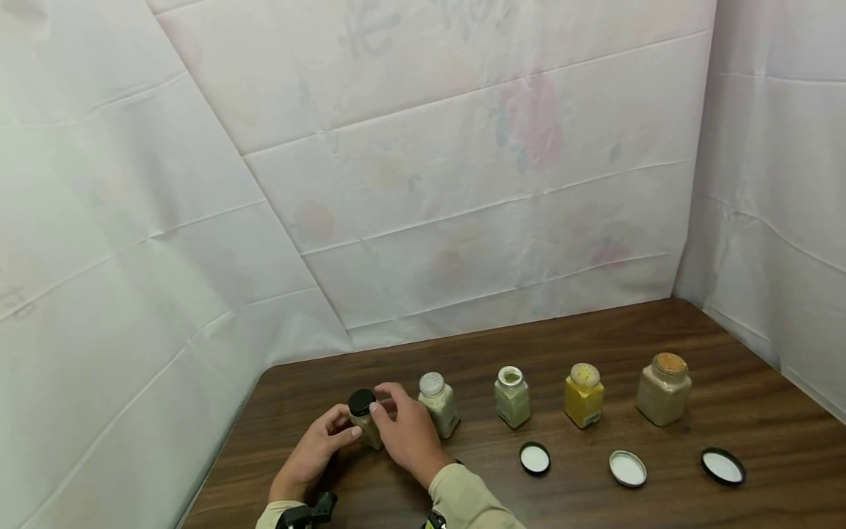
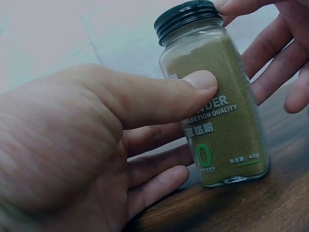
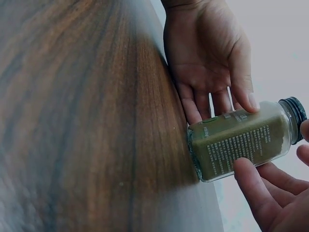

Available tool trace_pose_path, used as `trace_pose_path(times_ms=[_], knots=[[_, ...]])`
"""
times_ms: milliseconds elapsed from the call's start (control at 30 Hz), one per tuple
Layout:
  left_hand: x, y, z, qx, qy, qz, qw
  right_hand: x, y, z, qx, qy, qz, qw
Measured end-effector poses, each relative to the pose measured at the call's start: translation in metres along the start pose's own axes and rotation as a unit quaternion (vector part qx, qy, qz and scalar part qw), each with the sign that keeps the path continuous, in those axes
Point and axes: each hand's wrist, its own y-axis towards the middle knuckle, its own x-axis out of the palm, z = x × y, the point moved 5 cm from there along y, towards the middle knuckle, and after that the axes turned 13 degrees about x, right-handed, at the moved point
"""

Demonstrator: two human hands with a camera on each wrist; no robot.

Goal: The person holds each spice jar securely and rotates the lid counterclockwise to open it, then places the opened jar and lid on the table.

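A square glass spice jar (image 2: 227,140) of brownish-green powder, with white print and a black screw lid (image 1: 361,402), stands at the left of the table. My left hand (image 1: 316,450) grips its body, thumb across the printed front and fingers behind. At the lid, my right hand (image 1: 406,433) pinches the rim with its thumb and fingertips; its other fingers spread beside the glass. In the right wrist view, the lid (image 3: 293,118) is on the jar's neck. Just right of my right hand stands a jar of pale granules (image 1: 441,410) with a whitish perforated top.
Farther right stand lidless jars: one pale green (image 1: 512,404), one yellow (image 1: 584,404), and a wider beige one (image 1: 663,397) with an orange-brown top. Before them lie three loose lids, a small one (image 1: 534,458), a middle one (image 1: 628,469) and a black-rimmed one (image 1: 723,466). White sheeting (image 1: 463,184) encloses the wooden table (image 1: 568,507).
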Motion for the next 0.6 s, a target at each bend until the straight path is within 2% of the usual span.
trace_pose_path(times_ms=[333,600], knots=[[-0.0002,0.0011,0.001,0.007,-0.007,-0.002,0.9999,-0.0007,0.0014,-0.0015,-0.013,-0.006,0.01,1.0],[0.0018,0.0004,0.0052,0.013,-0.005,-0.005,0.9999,-0.0009,0.0006,-0.0019,-0.001,-0.014,-0.007,1.0]])
